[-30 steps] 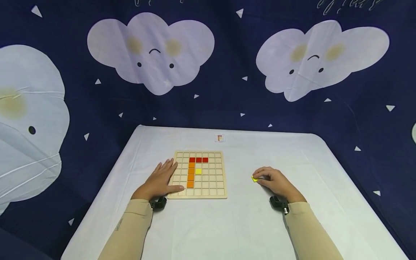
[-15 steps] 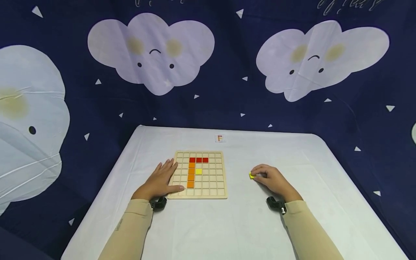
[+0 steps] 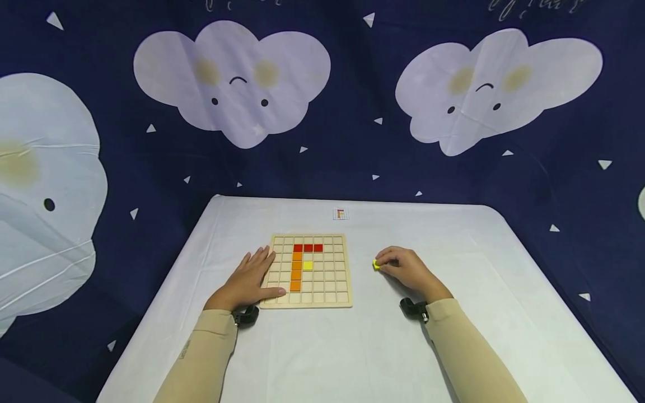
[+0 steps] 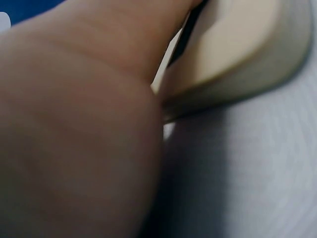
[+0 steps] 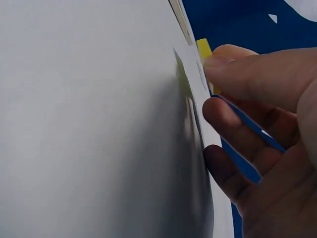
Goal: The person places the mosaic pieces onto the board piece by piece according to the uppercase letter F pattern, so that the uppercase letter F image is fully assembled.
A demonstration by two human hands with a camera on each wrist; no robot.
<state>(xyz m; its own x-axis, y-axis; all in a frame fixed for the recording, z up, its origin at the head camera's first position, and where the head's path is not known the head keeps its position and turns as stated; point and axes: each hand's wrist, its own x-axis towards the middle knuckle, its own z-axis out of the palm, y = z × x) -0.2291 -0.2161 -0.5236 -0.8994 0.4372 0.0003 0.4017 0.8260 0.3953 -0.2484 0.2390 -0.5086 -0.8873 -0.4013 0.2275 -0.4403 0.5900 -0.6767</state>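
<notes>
On the white table lies a square wooden grid board [image 3: 330, 285]. Three red tiles [image 3: 308, 248] form a row near its top, a column of orange tiles [image 3: 296, 275] runs down from the left one, and one yellow tile [image 3: 308, 266] sits right of that column. My left hand [image 3: 245, 281] rests on the board's left edge, fingers spread and thumb over the lower-left cells. To the right of the board, my right hand [image 3: 407, 271] pinches another yellow tile [image 3: 375, 265] between thumb and fingertips. In the right wrist view that yellow tile [image 5: 203, 48] is partly covered by the thumb.
A small card [image 3: 341, 214] printed with a coloured grid pattern lies behind the board. Behind the white table [image 3: 322, 358] hangs a dark blue cloth [image 3: 353, 162] with clouds and triangles. The left wrist view is mostly filled by the hand and the board's edge [image 4: 237, 79].
My right hand has moved left and slightly away from me, carrying the yellow tile closer to the board. My left hand has stayed in place.
</notes>
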